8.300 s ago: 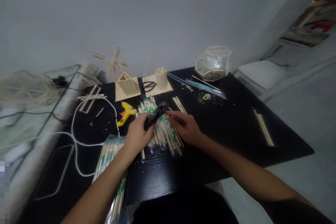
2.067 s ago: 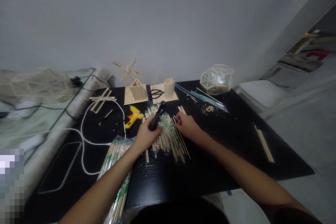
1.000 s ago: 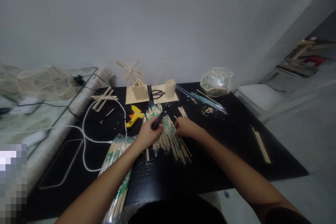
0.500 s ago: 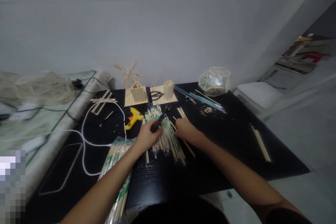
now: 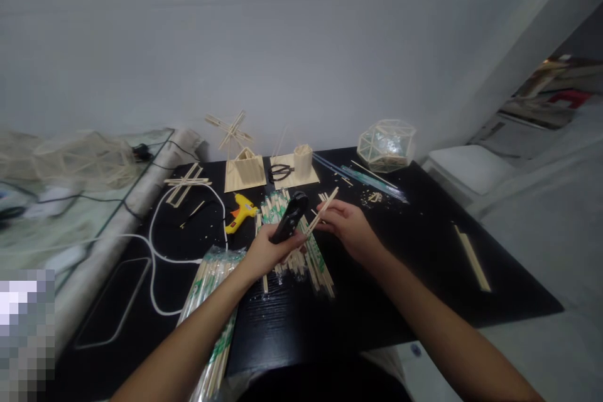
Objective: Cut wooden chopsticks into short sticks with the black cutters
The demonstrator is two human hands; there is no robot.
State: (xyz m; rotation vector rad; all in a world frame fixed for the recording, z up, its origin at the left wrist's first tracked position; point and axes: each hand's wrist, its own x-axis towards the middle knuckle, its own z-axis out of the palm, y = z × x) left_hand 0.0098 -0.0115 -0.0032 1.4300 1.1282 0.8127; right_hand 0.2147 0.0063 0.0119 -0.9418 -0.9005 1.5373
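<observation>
My left hand is closed around a black hand tool, whose exact kind I cannot make out. In my right hand are thin wooden chopsticks, pinched at a slant with their upper ends pointing right. Their lower ends come close to my left thumb; whether they touch it I cannot tell. Beneath both hands lies a spread pile of chopsticks in clear wrappers with green print, partly hidden by my left hand. A yellow glue gun rests just left of the pile.
A wrapped chopstick bundle and white cable lie left on the black table. Behind stand a stick windmill model and a stick cup on boards. A faceted stick frame and loose sticks are right.
My right hand has lifted chopsticks from beside the pile and turned them upward, closer to my left hand. The black tool has tilted in my left hand.
</observation>
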